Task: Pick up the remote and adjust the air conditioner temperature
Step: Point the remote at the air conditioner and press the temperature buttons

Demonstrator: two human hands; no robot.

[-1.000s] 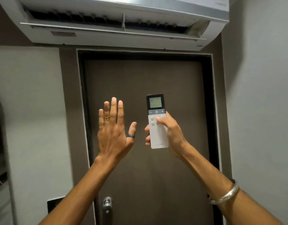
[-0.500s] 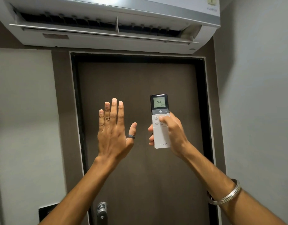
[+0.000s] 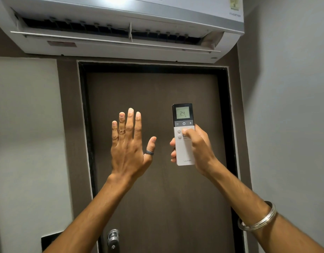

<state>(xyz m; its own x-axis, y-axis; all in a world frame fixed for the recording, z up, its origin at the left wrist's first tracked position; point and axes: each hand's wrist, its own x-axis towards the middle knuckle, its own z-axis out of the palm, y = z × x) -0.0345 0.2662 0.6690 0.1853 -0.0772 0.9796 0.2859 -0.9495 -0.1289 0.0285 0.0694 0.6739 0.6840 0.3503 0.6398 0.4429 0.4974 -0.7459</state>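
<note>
Remote (image 3: pixel 183 143): slim white handset with a black upper panel, held upright in the right hand (image 3: pixel 197 148); lower body wrapped by the fingers, upper panel clear above them.
Remote display: lit, reads 24; sits well above the thumb tip.
Remote buttons: minus, power and plus in a row on the black band, just above the thumb; small round keys on the white face beside the thumb tip.
Remote marking: brand lettering near the bottom edge, below the curled fingers.
Right hand: closed around the remote; thumb laid across the white face with its tip on the key area, exact key hidden; three fingertips (image 3: pixel 173 154) show at the remote's left edge.
Right forearm: carries a silver bangle (image 3: pixel 258 220), well below the hand.
Left hand (image 3: pixel 129 147): empty, spread flat, back toward the camera; four fingers straight and pointing up, thumb angled out toward the remote but apart from it.
Left hand rings: dark band (image 3: pixel 149 152) at the thumb base; a second ring on the ring finger.
Air conditioner (image 3: pixel 121 46): white wall unit, well above both sets of fingertips; louvre flap open, dark vent slots visible.
Door (image 3: pixel 154 198): dark brown, black frame, directly behind both hands.
Door handle (image 3: pixel 113 238): metal, far below the left fingers, beside the left forearm.
Walls: pale grey, to either side beyond the hands.
</note>
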